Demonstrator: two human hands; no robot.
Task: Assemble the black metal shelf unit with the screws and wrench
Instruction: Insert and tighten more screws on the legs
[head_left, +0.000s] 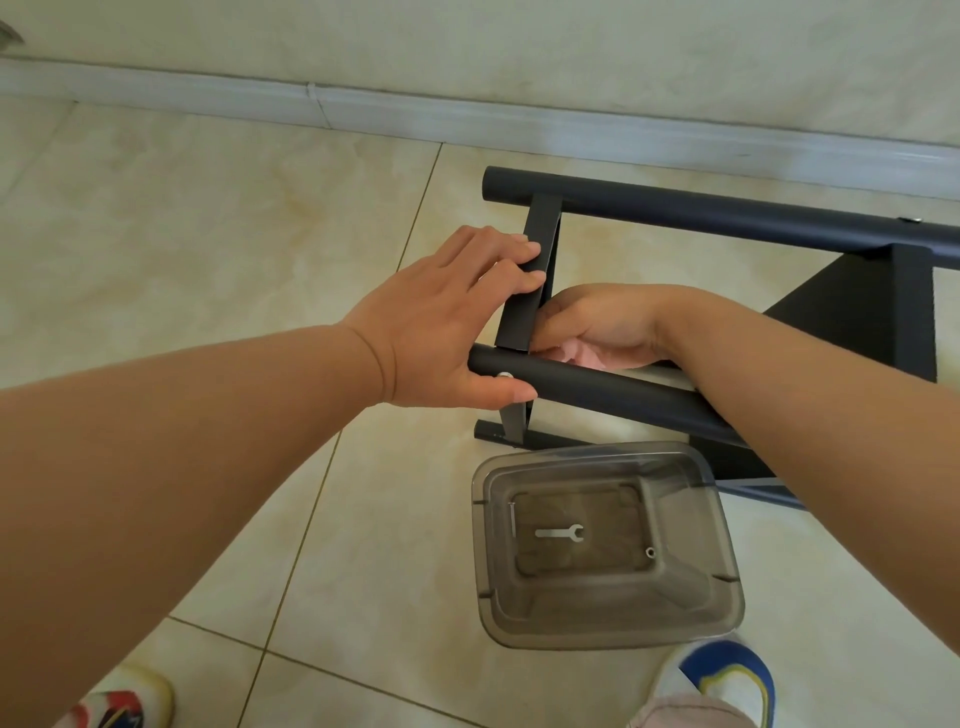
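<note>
Our left hand (447, 317) sits at the near end of the shelf (727, 322), which lies on its side on the floor (208, 218) close to the wall (519, 62). The fingers curl over the edge of the flat crossbar (530, 280) and the thumb presses the near tube (597, 387) just beside a screw (503, 375). Our right hand (597, 327) reaches in behind that crossbar with its fingers bent against the back; whether it pinches a nut or only steadies the bar we cannot tell, since the bar and tube cover the fingertips.

We judge the frame stiff and fairly light for one person, its painted tubes smooth and likely to turn in a loose palm. The crossbar's thin edges give a surer hold, so gripping at the joint, where bar meets tube, seems best while a screw goes in.

Below, a clear bin (608, 545) stands on the floor, touching the frame's lowest rail, with the wrench (560, 533) and one small fastener (650, 553) inside. To the right, the shelf runs out of view, so its length and remaining joints stay unknown.
</note>
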